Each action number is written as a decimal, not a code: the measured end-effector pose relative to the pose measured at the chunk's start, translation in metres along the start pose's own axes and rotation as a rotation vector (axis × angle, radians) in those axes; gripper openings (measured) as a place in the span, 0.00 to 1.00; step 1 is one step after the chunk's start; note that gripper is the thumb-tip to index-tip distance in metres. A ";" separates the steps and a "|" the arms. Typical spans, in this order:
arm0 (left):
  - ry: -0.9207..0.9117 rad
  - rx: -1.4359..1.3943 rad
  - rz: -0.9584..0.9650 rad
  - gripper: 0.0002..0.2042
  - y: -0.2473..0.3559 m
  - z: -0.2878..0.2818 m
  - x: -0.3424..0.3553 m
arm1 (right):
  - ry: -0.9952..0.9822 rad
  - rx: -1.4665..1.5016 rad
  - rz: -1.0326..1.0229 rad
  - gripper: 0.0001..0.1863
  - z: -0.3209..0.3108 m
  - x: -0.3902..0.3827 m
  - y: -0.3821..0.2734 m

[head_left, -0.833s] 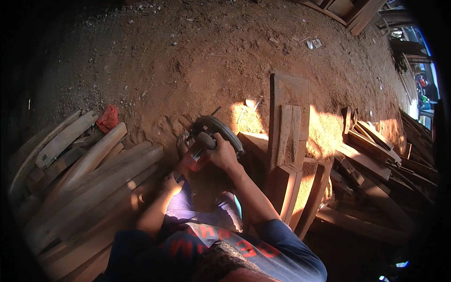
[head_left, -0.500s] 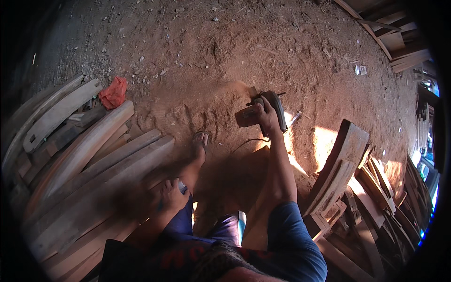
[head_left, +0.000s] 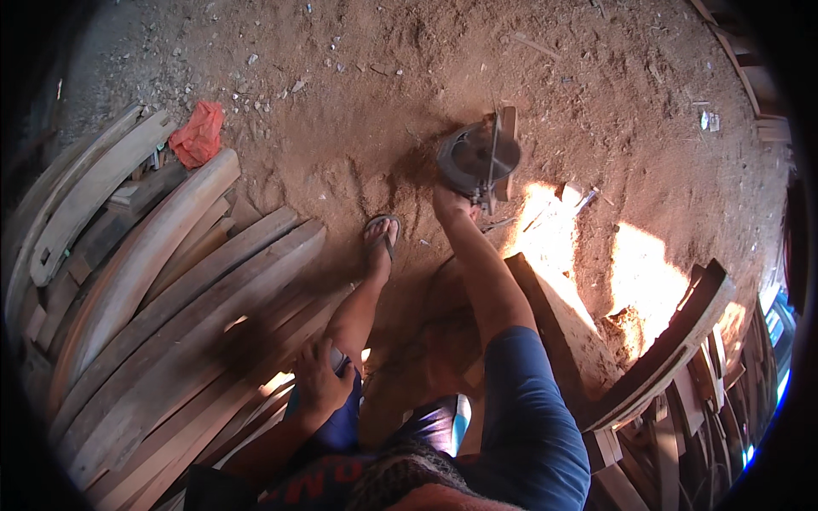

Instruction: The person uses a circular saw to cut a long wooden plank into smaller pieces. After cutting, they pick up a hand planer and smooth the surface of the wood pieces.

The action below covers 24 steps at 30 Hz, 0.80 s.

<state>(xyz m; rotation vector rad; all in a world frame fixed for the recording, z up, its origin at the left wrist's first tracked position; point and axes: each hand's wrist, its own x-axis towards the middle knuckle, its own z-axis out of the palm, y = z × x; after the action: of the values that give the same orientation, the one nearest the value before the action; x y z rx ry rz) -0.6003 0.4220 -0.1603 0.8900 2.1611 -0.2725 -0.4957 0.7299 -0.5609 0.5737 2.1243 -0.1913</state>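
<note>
My right hand [head_left: 456, 207] is closed on a handheld circular saw [head_left: 469, 162], held out over the sandy ground. The saw is turned so that its round disc and the flat plate beside it show; the handle is mostly hidden beneath. My left hand [head_left: 324, 379] lies over my left knee, fingers stretched across the shorts. A pale patch shows beside its thumb, too small to make out. Close to my right forearm, a thick curved timber [head_left: 673, 353] leans over the wood pile.
Several curved and straight beams [head_left: 196, 341] lie stacked at the left, with a crumpled red bag [head_left: 198, 134] at their far end. More wood pieces [head_left: 665, 443] heap up at the lower right. My sandalled foot [head_left: 382, 243] stands on the sawdust-covered ground [head_left: 358, 102].
My right hand has rolled the saw over, bringing its disc side into view, and moved slightly away from me. The curved timber at the right now lies differently. My left hand stays on the knee.
</note>
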 end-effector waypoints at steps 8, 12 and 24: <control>-0.045 -0.037 -0.086 0.36 0.009 0.020 -0.019 | 0.382 -0.241 0.018 0.25 -0.077 0.037 -0.133; -0.005 -0.028 -0.035 0.37 0.005 0.019 -0.019 | 0.336 -0.063 0.058 0.23 -0.074 0.076 -0.171; 0.005 -0.095 -0.111 0.36 -0.018 0.051 -0.035 | 0.013 0.460 -0.279 0.25 -0.019 0.057 -0.294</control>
<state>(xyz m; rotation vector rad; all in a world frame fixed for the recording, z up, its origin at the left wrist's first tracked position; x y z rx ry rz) -0.5669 0.3686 -0.1709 0.7190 2.2126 -0.2203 -0.6751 0.4961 -0.6185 0.5348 2.1745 -0.8496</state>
